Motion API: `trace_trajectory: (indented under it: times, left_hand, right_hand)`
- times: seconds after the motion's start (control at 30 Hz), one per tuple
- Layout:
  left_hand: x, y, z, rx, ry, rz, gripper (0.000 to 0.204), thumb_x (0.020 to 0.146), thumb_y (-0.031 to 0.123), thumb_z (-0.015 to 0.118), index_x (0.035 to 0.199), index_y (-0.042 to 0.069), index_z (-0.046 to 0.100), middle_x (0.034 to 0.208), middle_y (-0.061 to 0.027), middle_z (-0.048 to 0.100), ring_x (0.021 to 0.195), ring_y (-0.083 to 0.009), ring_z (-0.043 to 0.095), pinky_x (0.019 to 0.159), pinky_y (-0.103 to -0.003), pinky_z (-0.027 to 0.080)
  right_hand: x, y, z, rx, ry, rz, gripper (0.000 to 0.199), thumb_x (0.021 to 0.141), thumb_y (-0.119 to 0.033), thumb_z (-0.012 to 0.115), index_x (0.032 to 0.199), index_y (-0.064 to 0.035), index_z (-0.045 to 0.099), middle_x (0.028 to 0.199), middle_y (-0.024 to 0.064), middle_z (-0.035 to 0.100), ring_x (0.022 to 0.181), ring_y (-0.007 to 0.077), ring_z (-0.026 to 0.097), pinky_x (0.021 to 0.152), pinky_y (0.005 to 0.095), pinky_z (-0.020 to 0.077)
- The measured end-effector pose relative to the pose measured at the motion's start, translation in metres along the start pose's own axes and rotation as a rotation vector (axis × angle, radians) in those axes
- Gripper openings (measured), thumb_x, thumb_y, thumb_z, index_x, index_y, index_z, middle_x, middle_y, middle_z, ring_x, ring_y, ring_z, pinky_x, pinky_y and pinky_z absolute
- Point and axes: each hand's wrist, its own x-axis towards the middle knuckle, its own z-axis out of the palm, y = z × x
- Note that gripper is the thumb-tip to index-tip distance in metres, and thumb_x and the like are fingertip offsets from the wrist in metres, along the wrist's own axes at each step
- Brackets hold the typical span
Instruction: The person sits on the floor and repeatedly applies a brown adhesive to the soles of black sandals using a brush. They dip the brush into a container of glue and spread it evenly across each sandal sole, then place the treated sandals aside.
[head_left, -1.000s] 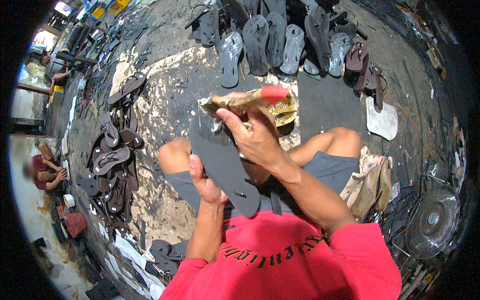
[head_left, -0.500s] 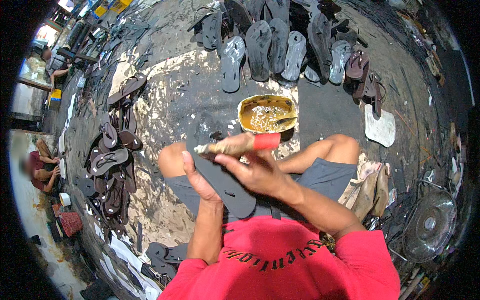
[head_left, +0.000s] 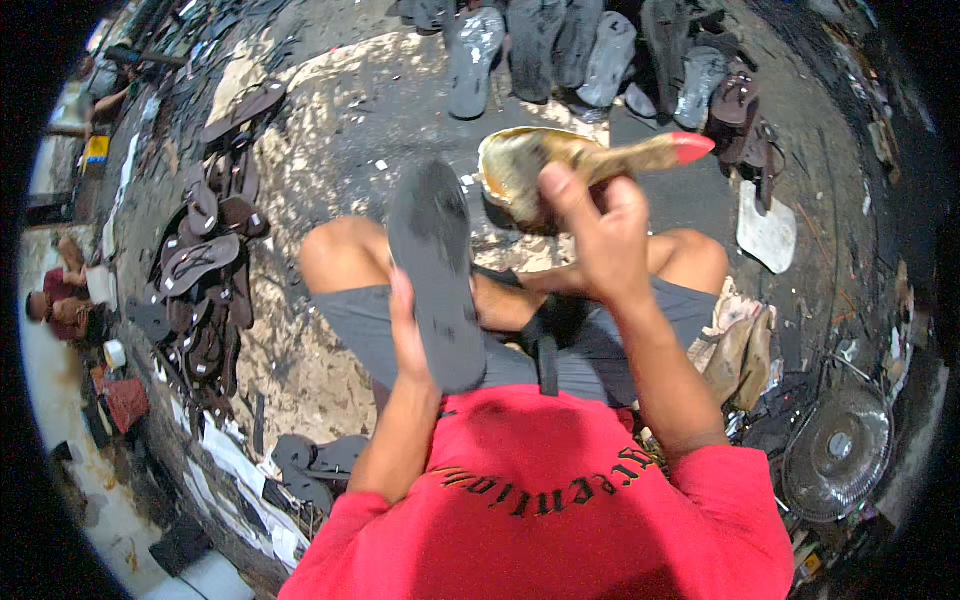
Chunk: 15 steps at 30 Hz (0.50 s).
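My left hand grips a dark grey flip-flop sole by its left edge, its long side running away from me above my lap. Part of the sole's upper surface has a darker, shinier patch. Over the glue bowl, my right hand is closed around a brush with a red-ended handle pointing right. The brush's bristle end is blurred and lies over or in the bowl, which cannot be told apart. Amber glue lines the bowl.
Several coated soles lie at the far side. Piles of brown flip-flops are on the left, more at the far right. A white pad and a fan are on the right. Another person sits at far left.
My right hand has moved the brush away from the sole, up and right to the glue bowl. The sole in my left hand has turned more upright in the picture. The view has shifted slightly.
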Motion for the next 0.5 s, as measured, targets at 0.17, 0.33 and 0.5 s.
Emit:
trace_trajectory:
  times: [0.17,0.33,0.5]
  left_hand:
    - [0.055,0.014,0.003,-0.177,-0.004,0.24,0.064,0.103,0.066,0.042,0.124,0.009,0.063,0.108,-0.0053,0.068,0.091,-0.0175,0.067,0.081,-0.035,0.058]
    - [0.063,0.026,0.023,-0.213,-0.346,0.113,0.071,0.101,0.068,0.043,0.128,0.005,0.062,0.118,-0.0125,0.071,0.107,-0.024,0.068,0.097,-0.041,0.056]
    - [0.066,0.032,0.022,-0.353,-0.417,-0.004,0.077,0.1,0.069,0.044,0.137,0.003,0.056,0.122,-0.0192,0.068,0.098,-0.0303,0.07,0.09,-0.044,0.059]
  right_hand:
    - [-0.021,0.015,0.044,-0.277,-0.187,-0.039,0.025,0.096,-0.018,0.071,0.116,-0.0029,0.072,0.111,0.0132,0.072,0.103,0.0274,0.069,0.092,0.04,0.0524]
    - [-0.006,0.044,0.031,-0.517,-0.186,-0.719,0.027,0.089,-0.004,0.074,0.116,-0.0036,0.072,0.114,0.013,0.071,0.106,0.0293,0.067,0.095,0.0396,0.0515]
    - [-0.003,0.03,0.027,-0.16,-0.449,-0.558,0.026,0.09,-0.01,0.076,0.115,-0.0051,0.071,0.106,0.013,0.071,0.103,0.0304,0.067,0.09,0.0423,0.0504]
